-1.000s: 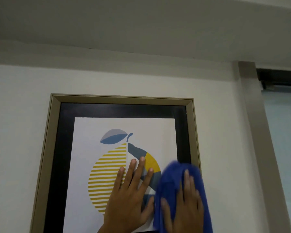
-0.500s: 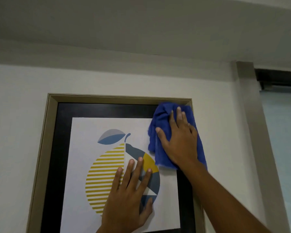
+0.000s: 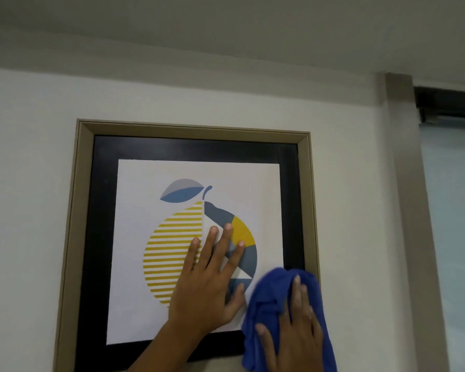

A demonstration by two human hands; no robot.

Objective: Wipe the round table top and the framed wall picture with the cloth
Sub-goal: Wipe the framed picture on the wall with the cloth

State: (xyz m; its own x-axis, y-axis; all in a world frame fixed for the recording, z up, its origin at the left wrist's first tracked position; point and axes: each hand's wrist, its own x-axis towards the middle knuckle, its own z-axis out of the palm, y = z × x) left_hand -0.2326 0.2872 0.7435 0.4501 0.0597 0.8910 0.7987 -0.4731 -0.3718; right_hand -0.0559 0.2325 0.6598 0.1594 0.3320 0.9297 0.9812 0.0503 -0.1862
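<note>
Head: picture (image 3: 145, 181) upright, long axis vert.; left grip (image 3: 204, 288) spread flat on it; right grip (image 3: 298, 334) flat on cloth (image 3: 266, 296).

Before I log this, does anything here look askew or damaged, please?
Nothing stands out. The framed picture looks intact; its slanting edges fit the wide-angle view. The left hand lies flat on it, the right hand presses the cloth at its lower right.

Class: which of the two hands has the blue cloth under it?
The right hand, at the lower right corner of the framed picture; the left hand lies bare on it.
</note>
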